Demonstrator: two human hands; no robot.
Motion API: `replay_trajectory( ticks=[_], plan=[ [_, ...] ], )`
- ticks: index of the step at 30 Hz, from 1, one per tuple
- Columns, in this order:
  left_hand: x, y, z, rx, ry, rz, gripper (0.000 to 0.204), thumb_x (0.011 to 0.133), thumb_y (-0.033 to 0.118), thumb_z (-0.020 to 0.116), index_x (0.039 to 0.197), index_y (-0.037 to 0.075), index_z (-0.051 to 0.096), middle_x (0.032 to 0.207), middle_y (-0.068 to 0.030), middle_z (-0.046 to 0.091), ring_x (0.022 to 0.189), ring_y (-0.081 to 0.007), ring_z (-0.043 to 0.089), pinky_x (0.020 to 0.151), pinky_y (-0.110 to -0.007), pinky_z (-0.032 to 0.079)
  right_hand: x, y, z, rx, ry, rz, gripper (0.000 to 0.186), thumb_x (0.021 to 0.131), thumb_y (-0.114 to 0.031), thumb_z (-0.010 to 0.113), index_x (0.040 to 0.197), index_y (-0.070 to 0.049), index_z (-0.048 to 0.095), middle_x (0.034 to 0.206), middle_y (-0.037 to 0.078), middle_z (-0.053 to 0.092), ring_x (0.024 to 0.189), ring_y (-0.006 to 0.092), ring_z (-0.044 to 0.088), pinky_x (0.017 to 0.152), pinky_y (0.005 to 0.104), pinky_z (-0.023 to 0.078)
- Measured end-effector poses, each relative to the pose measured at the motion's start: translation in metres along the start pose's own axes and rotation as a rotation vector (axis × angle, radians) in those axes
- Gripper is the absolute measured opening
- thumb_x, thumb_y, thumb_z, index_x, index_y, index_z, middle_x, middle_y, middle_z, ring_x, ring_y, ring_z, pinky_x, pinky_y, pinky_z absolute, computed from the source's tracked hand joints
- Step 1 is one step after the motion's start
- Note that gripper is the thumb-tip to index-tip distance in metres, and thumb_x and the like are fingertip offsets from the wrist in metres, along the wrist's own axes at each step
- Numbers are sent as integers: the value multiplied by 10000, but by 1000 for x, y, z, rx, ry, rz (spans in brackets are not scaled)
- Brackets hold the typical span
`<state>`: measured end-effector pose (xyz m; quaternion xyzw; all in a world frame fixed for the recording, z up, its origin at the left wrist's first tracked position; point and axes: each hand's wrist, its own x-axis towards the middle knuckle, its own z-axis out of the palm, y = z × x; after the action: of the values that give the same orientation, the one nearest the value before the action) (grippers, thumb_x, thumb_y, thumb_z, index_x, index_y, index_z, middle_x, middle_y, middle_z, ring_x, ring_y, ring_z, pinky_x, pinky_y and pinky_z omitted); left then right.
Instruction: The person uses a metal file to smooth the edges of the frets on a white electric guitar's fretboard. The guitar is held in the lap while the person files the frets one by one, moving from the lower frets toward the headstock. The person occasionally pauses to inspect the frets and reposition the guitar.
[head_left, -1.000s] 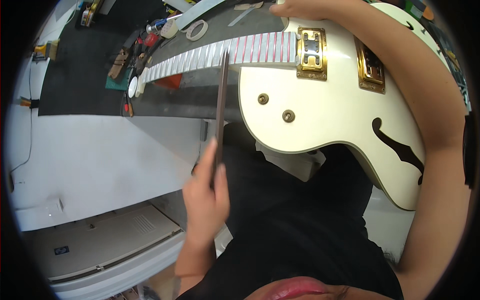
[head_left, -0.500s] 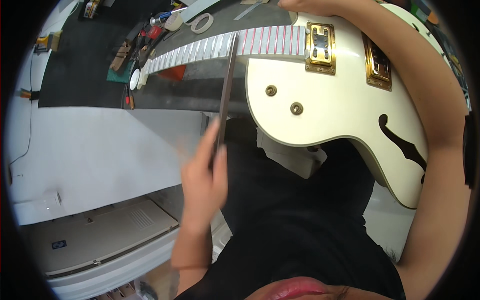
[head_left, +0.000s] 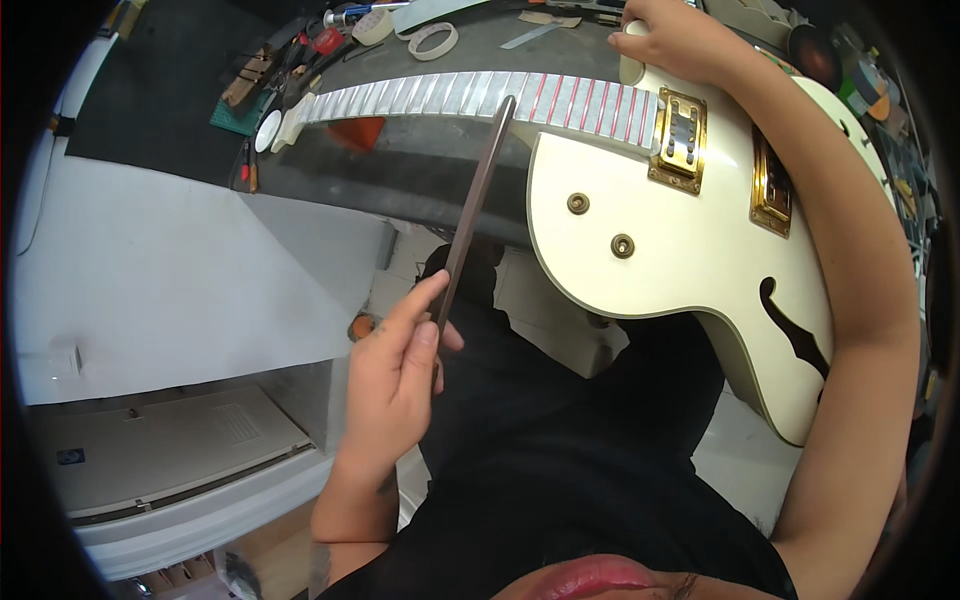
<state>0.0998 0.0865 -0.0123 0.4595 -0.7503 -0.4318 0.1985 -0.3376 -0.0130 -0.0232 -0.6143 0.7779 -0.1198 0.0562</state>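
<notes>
A cream hollow-body guitar (head_left: 590, 270) lies across the upper right, with gold pickups (head_left: 678, 140) and f-shaped holes. Its fretboard (head_left: 390, 95) has pale covering between the frets and red lines toward the body. My left hand (head_left: 395, 365) grips a long, narrow dark bar (head_left: 470, 210), whose far tip lies over the fretboard just left of the red lines. My right forearm arches over the body, and my right hand (head_left: 655, 38) is closed on the guitar's upper edge beside the neck joint.
The dark workbench (head_left: 140, 120) carries tape rolls (head_left: 433, 40), hand tools (head_left: 250, 75) and a green mat (head_left: 225, 115). An orange-red object (head_left: 355, 130) sits behind the neck. At left are a white surface (head_left: 170, 270) and a beige panel (head_left: 150, 450). More items crowd the right rim.
The guitar has shifted rightward in view and the bench's contents with it. My left hand, still on the bar, sits a little lower and left, and the bar slants more to the right.
</notes>
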Motion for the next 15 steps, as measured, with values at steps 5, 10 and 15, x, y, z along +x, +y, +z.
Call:
replay_trajectory(
  ticks=[5, 10, 15],
  plan=[
    [33, 24, -11, -259, -178, -130, 535, 1136, 122, 560, 1653, 26, 468, 808, -42, 669, 625, -83, 574, 573, -254, 475, 1, 6, -1, 58, -13, 15, 565, 984, -485, 681, 1260, 2, 757, 1216, 289, 762, 1164, 429, 732, 1034, 488, 562],
    [104, 43, 5, -145, -143, -9, 516, 1114, 197, 571, 1598, 18, 548, 760, -19, 607, 605, -89, 550, 553, -269, 464, 12, 16, 9, 98, -5, -53, 498, 1039, -489, 678, 1218, -27, 731, 1109, 240, 792, 1027, 354, 777, 939, 452, 586],
    [128, 32, 17, -98, -114, 110, 494, 1098, 149, 540, 1571, 13, 581, 736, -18, 592, 630, -110, 548, 605, -329, 480, 20, 27, 21, 44, 71, -135, 494, 1034, -483, 677, 1222, -29, 730, 1098, 225, 791, 1015, 352, 774, 923, 442, 586]
  ],
)
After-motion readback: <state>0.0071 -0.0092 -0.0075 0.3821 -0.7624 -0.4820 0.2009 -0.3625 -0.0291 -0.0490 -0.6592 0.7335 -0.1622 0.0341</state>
